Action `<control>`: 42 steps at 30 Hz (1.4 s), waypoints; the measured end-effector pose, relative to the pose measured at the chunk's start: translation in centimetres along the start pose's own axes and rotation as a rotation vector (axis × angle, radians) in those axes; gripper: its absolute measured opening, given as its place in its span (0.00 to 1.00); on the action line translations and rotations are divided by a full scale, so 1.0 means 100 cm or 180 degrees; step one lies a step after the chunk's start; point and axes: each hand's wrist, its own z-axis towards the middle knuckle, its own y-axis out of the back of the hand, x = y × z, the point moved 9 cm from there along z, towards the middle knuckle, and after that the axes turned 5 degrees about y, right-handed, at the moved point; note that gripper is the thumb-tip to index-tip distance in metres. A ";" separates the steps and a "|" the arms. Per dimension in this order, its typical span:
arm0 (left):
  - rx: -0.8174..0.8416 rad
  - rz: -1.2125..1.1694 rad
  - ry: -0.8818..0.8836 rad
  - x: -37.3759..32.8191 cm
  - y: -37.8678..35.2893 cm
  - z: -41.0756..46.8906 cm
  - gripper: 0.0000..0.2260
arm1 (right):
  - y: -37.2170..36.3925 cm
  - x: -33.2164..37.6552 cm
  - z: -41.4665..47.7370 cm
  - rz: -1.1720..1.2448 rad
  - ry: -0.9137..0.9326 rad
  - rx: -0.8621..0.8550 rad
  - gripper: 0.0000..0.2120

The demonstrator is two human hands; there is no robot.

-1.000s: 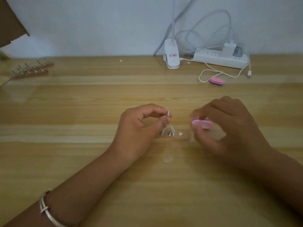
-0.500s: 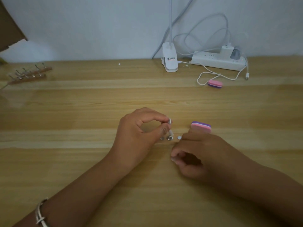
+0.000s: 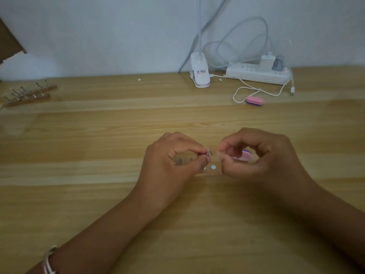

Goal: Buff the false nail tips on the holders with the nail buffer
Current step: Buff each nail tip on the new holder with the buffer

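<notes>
The right hand, which half a second ago was low on the near side of the table, has come up level with the left hand. Its thumb and forefinger now pinch what looks like a clear nail tip, with the pink buffer tucked under its curled fingers. The left hand still pinches a small metal holder just left of the tip. The tip probably has to be mounted before buffing starts.
</notes>
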 end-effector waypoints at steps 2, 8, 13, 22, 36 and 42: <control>0.0030 0.0078 -0.0023 -0.002 -0.002 0.000 0.07 | -0.005 0.003 0.000 0.0049 0.0101 -0.0012 0.08; -0.0028 0.0270 -0.0130 -0.008 -0.004 0.000 0.05 | -0.009 0.002 0.000 -0.0032 0.0227 -0.0095 0.08; -0.0200 0.0280 -0.0117 -0.011 0.000 -0.002 0.04 | -0.010 0.002 -0.001 0.0064 0.0187 -0.0145 0.07; -0.0191 -0.0198 0.0107 0.000 0.002 -0.001 0.09 | -0.010 0.010 -0.008 -0.0192 0.0493 -0.0055 0.08; 0.0236 -0.0187 -0.0069 -0.007 -0.009 0.001 0.04 | -0.005 0.023 -0.010 -0.0914 0.1528 0.0036 0.07; 0.0171 0.0127 -0.0168 -0.012 -0.006 0.000 0.04 | -0.010 0.030 -0.013 -0.1062 0.1831 -0.0058 0.11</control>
